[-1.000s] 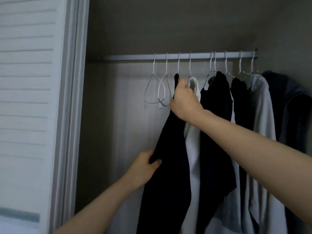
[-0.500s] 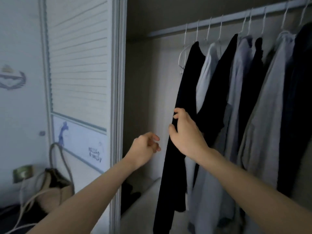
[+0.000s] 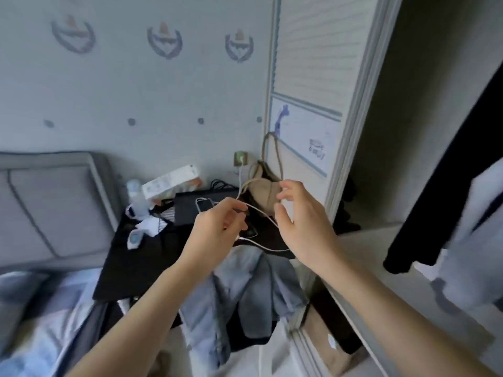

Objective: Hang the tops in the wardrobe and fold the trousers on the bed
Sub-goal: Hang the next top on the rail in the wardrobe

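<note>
Far left: padded grey headboard (image 3: 51,202), bed (image 3: 35,317) in soft, rumpled pale-blue bedding. Then a cluttered black side table (image 3: 141,257) with a thin white cable (image 3: 261,213) trailing across. Below it, limp grey-blue garment (image 3: 231,295) heaped on the floor, likely waiting to be hung or folded. Left hand (image 3: 217,227) loosely curled, holding nothing. Right hand (image 3: 302,224) half open, fingers spread, empty. Slatted wardrobe door (image 3: 318,77); far right, black top (image 3: 435,200) and pale top (image 3: 476,227) already hanging.
</note>
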A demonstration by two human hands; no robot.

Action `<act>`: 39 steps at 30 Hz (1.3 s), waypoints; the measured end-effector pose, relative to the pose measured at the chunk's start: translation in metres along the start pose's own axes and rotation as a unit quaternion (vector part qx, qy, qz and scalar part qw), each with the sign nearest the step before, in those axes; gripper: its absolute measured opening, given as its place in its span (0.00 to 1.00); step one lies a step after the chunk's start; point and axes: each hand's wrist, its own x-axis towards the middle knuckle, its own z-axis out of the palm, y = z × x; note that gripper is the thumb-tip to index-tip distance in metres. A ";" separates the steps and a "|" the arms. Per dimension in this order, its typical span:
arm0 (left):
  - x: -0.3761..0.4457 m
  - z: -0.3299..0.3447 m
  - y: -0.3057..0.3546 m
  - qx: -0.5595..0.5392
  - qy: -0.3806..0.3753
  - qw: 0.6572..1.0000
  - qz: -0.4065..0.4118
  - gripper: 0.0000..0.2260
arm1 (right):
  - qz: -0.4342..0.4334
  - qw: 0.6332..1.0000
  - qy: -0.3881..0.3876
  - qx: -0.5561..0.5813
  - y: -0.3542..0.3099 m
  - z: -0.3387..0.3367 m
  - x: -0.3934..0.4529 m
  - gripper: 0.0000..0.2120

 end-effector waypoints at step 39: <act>-0.939 -0.237 -0.096 -0.084 0.558 0.395 -0.725 0.06 | -0.350 0.533 -0.766 0.076 -0.544 0.397 -0.631 0.09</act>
